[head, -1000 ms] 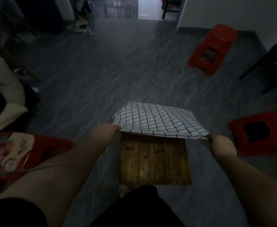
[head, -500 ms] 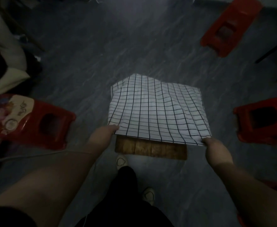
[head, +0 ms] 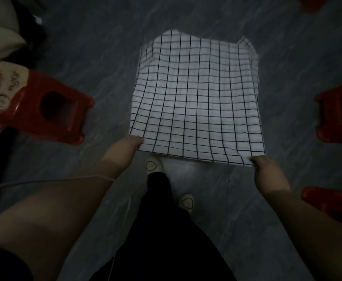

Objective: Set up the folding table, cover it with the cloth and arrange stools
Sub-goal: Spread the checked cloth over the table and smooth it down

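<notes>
Dim grey floor [head: 97,57] | one checked cloth [head: 196,94] draped over the surface — hiding it | left hand [head: 125,148] and right hand [head: 267,169] apart, each gripping a near corner | four red stools [head: 68,128] — one left, three right

Light is dim and grainy, with a cold grey cast. The checked cloth [head: 196,94] is the brightest patch. The floor [head: 105,47] darkens toward the corners and shows a pale sheen beside the shoes [head: 153,166]. Everything is soft-edged, and the wide lens stretches whatever lies at the borders.
</notes>
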Action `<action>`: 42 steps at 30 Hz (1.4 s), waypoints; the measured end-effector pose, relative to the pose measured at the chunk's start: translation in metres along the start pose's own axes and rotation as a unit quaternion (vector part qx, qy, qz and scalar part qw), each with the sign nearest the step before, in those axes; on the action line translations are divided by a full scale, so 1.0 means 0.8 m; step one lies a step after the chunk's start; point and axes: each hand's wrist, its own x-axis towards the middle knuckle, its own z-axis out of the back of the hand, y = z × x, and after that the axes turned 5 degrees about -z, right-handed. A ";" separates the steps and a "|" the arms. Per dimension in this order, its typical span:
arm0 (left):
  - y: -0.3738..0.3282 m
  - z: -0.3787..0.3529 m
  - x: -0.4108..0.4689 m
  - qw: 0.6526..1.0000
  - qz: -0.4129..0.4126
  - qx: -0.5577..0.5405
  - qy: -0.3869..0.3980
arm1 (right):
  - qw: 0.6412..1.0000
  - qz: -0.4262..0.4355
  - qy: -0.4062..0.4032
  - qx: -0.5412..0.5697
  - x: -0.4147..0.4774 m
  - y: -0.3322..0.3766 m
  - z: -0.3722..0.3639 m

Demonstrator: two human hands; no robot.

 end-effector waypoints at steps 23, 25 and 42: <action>0.063 -0.176 -0.005 0.982 0.026 0.081 0.170 | 0.992 -0.050 0.113 0.001 -0.009 -0.050 -0.166; 0.064 -0.188 0.000 0.974 0.040 0.098 0.198 | 0.988 -0.051 0.144 -0.008 -0.006 -0.050 -0.178; -0.023 -0.203 0.068 0.956 -0.019 0.140 0.258 | 0.959 -0.095 0.268 -0.026 0.027 0.035 -0.195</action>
